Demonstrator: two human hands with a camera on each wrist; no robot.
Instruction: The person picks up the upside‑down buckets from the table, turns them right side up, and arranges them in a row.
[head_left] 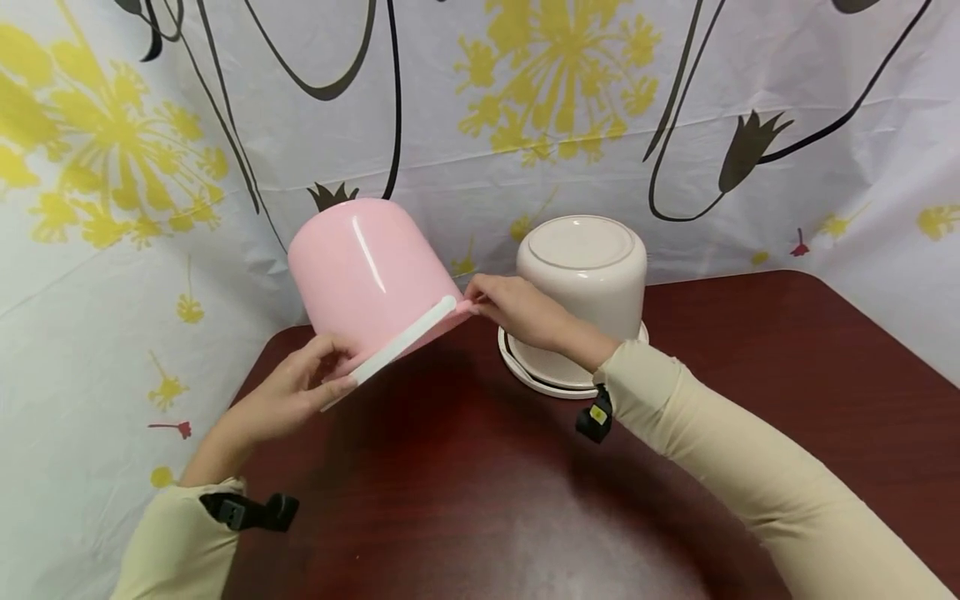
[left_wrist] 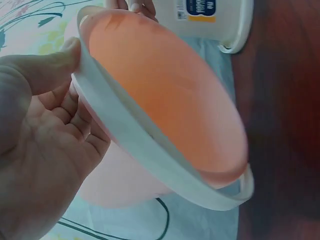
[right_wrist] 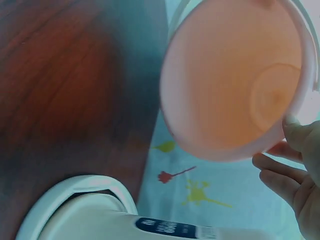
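A pink bucket (head_left: pixel 367 271) hangs over the back left of the table, tipped with its base up and its mouth facing down toward me. My left hand (head_left: pixel 296 385) grips its near rim, thumb over the white handle (head_left: pixel 405 337) that lies along the rim. On the far right side of the rim, my right hand (head_left: pixel 521 310) pinches the edge between thumb and fingers. Both wrist views look into the hollow inside (right_wrist: pixel 225 90), which shows nothing in it. Behind the right hand a cream bucket (head_left: pixel 588 258) stands upside down.
The cream bucket's handle (head_left: pixel 525 379) loops around its rim on the dark red table (head_left: pixel 450 500). A label (right_wrist: pixel 167 226) shows on its side. A patterned cloth (head_left: pixel 420 92) hangs behind and to both sides of the table.
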